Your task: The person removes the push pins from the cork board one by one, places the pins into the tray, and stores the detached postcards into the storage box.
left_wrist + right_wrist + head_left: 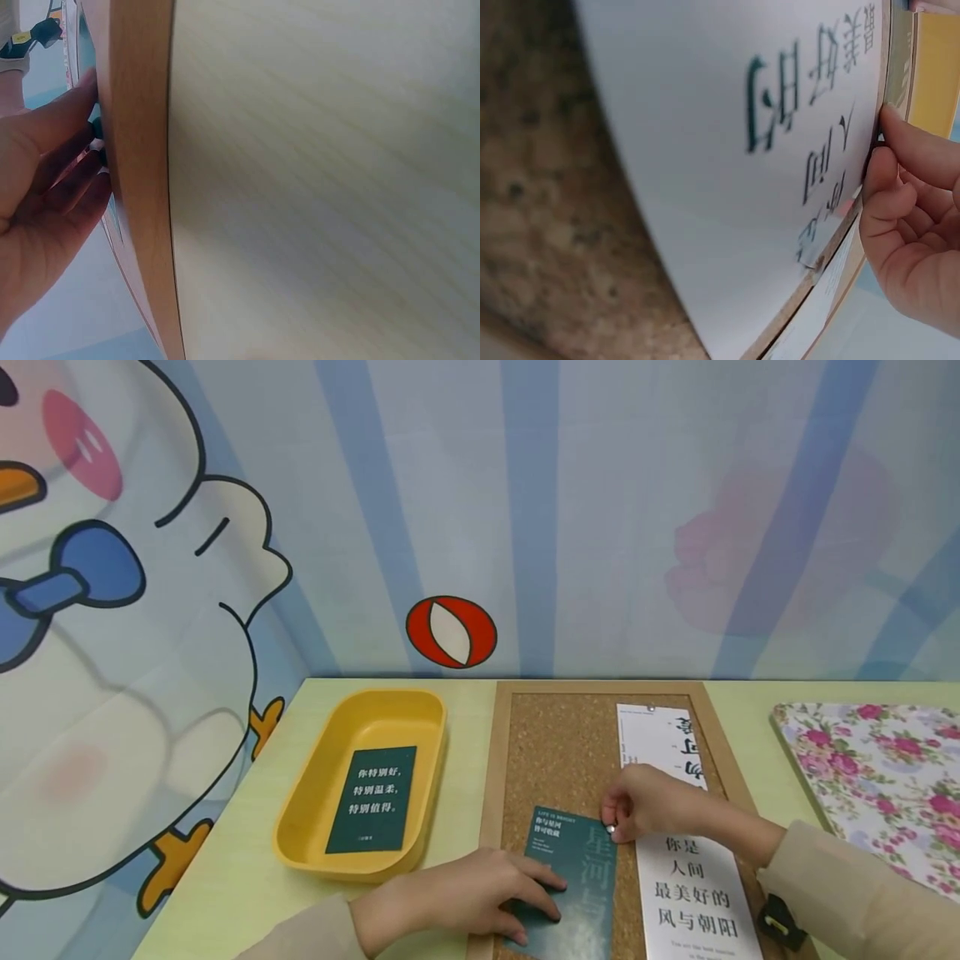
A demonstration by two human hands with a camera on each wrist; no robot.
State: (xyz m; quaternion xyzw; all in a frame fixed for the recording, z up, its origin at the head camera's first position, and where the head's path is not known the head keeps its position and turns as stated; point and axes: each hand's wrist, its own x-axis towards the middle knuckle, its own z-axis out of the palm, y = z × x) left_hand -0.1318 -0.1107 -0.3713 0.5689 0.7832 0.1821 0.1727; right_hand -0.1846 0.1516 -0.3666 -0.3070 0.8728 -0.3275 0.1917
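A dark green card (592, 893) with pale lettering lies on a wood-framed cork board (558, 739). My left hand (480, 889) rests on the card's left part, fingers spread and fairly straight; the left wrist view shows this hand (49, 172) just past the board's edge. At the card's upper right corner, my right hand (648, 802) pinches a small shiny thumbtack (611, 829) between thumb and finger. Beneath the right forearm run a white card (697, 902) with black lettering and, above it, another white card (637, 731) with a tack at its top.
To the left, a yellow tray (303, 814) holds a second green card (371, 827). A flower-patterned board (892, 768) lies at the right of the pale yellow table (225, 893). Behind the table stands a striped cartoon backdrop (600, 527).
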